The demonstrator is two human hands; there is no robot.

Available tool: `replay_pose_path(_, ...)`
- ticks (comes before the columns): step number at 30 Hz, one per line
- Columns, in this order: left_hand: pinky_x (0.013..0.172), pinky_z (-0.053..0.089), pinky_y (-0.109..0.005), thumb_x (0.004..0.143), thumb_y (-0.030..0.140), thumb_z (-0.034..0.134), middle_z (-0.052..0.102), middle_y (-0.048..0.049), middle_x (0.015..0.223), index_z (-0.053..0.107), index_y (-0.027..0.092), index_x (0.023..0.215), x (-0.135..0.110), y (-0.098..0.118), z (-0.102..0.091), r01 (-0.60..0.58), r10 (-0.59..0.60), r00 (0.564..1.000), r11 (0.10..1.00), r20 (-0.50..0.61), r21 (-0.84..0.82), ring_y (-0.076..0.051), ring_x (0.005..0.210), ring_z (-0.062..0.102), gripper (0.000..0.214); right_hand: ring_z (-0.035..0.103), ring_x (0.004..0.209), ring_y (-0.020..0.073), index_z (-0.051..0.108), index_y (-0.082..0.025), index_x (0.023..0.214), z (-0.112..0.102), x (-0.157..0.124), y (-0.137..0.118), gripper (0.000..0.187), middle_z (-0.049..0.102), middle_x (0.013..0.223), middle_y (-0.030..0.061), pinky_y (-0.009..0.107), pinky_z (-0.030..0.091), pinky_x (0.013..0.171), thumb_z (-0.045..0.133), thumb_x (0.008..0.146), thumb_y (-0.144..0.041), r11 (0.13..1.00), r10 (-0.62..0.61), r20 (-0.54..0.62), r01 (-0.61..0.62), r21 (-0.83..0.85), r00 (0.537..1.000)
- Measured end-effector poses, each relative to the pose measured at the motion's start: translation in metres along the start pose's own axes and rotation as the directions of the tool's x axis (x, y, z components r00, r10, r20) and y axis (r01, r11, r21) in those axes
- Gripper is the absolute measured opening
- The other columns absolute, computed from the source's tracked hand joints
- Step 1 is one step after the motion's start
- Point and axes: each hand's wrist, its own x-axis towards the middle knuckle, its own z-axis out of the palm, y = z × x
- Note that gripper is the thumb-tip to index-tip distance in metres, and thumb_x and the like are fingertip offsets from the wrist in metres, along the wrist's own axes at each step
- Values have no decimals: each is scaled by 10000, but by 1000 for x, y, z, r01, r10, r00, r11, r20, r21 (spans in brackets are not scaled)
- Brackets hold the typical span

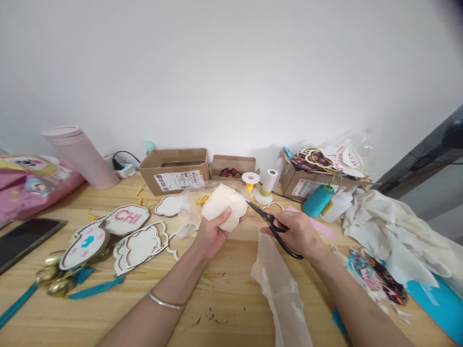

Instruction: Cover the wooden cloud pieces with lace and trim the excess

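My left hand (216, 232) grips a cream, cloth-covered piece with a wavy outline (224, 205), thumb on its near face and fingers behind. My right hand (294, 231) is closed round the handles of black scissors (269, 217). Their tip points left, right at the edge of the cream piece; whether the blades touch it I cannot tell. Below the right hand a strip of sheer cream fabric (278, 289) with pale leaf-like embroidery lies on the table. Behind the cream piece is a clear plastic bag (188, 200) with yellow thread inside.
Cloud-shaped wooden pieces (139, 246), a plaque lettered CHI (127, 220) and brass bells (60, 285) lie left. Cardboard boxes (148, 173), a yellow spool (249, 187) and a teal thread cone (318, 200) stand at the back. Cream cloth (387, 226) and fabric scraps (376, 274) lie right.
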Motion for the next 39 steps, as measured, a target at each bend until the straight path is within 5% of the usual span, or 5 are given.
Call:
replay_pose_path(10,684,542,-311,707,93,615,649,-22,1009,599,226,991,1,0,0,0,0,1000,1000,-2,-6,-188,883,605,314,332,486,90,517,-172,659,-5,1,-3,314,371,525,-45,207,251,457,569,715,-476,983,117,186,-140,115,976)
replay_pose_path(19,677,547,-297,713,89,612,660,-24,981,587,233,1031,1,0,1,26,-26,1000,999,4,-21,-171,850,618,350,329,466,91,431,-186,549,5,1,-6,376,371,494,-44,214,255,457,559,720,-495,988,135,74,-140,62,988)
replay_pose_path(24,675,550,-290,703,93,624,659,-26,981,596,220,1014,1,-3,1,26,-26,1000,999,9,-21,-166,835,621,337,341,455,90,507,-176,630,9,-1,-5,328,407,496,-38,206,268,459,536,745,-481,994,114,21,-114,-3,993)
replay_pose_path(39,696,545,-305,705,114,629,653,-28,1006,554,249,1087,1,-1,0,2,-2,1000,1000,-30,-1,-184,877,614,412,360,411,79,496,-178,577,6,-2,-5,379,449,474,-28,203,256,436,476,782,-497,986,36,-34,-41,-162,999)
